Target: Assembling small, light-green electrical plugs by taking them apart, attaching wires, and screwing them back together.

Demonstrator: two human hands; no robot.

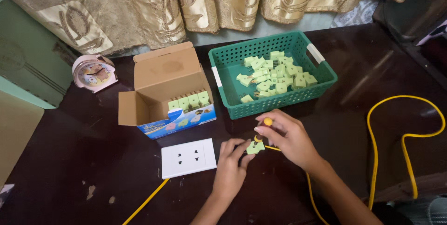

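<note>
Left hand (230, 169) pinches a green plug (255, 147); right hand (288, 136) grips a yellow screwdriver (264, 127) upright on it. Green basket (233, 57) just behind. Bare table (358, 66) to the right.

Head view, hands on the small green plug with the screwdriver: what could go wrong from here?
1. The left hand pinches the green plug right under the yellow-handled screwdriver worked by the right hand; a slip could jab the fingers.
2. The yellow cable loops beside the right arm; a snag might tug the plug.
</note>
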